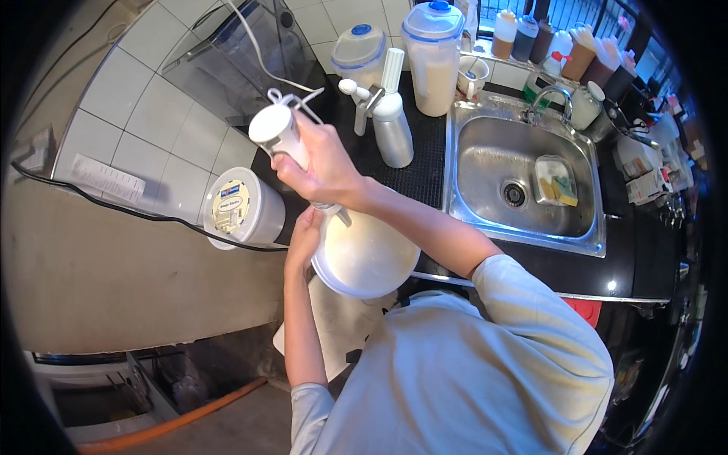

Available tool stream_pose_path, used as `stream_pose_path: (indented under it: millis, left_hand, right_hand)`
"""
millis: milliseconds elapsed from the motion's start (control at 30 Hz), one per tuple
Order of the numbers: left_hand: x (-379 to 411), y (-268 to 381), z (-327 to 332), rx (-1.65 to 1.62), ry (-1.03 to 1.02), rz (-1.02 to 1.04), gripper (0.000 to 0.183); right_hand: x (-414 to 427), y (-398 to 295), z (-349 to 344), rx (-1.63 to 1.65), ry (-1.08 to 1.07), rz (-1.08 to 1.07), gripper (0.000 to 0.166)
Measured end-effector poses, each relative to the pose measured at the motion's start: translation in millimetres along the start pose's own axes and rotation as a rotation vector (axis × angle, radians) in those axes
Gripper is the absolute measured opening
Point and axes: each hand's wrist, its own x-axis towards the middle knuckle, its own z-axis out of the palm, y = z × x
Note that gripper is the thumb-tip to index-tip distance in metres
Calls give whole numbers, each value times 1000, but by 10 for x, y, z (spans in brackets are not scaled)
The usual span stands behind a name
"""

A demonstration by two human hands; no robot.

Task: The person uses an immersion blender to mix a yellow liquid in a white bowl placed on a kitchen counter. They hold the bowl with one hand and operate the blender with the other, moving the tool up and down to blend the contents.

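My right hand point(327, 162) is wrapped around the white body of a corded hand blender point(284, 133), held upright with its shaft running down into a round white tub point(371, 290). Pale cream-coloured liquid point(369, 250) fills much of the tub. At the tub's left rim, my left hand point(306, 239) holds the edge; its fingers are partly hidden under the blender and my right hand. Just beyond the tub, a metal cream whipper point(392, 133) stands upright on a black mat point(424, 165).
A lidded white tub point(250, 207) stands at left by the tiled wall, a black cable passing before it. Two lidded plastic containers point(435, 62) point(359, 54) stand behind. To the right is a steel sink point(478, 165) holding a tray with sponges point(554, 185); squeeze bottles point(505, 34) line the windowsill.
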Motion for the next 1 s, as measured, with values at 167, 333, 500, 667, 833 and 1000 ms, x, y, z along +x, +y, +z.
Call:
stream_pose_path:
  millis: [167, 333, 500, 667, 833, 1000]
  left_hand:
    - [-85, -59, 51, -46, 132, 15, 38]
    - [-232, -188, 155, -133, 320, 50, 40]
    - [-263, -217, 108, -260, 250, 104, 55]
    - [240, 32, -195, -490, -179, 39, 76]
    - [386, 21, -97, -175, -329, 95, 52]
    - [326, -3, -85, 9, -149, 267, 38]
  right_hand:
    - [79, -116, -87, 82, 50, -1, 36]
    - [-79, 75, -131, 104, 46, 47, 39]
    - [24, -43, -142, 106, -57, 33, 48]
    - [-75, 99, -9, 54, -114, 93, 47]
    - [50, 13, -52, 46, -117, 71, 49]
    - [-69, 116, -76, 74, -81, 87, 45]
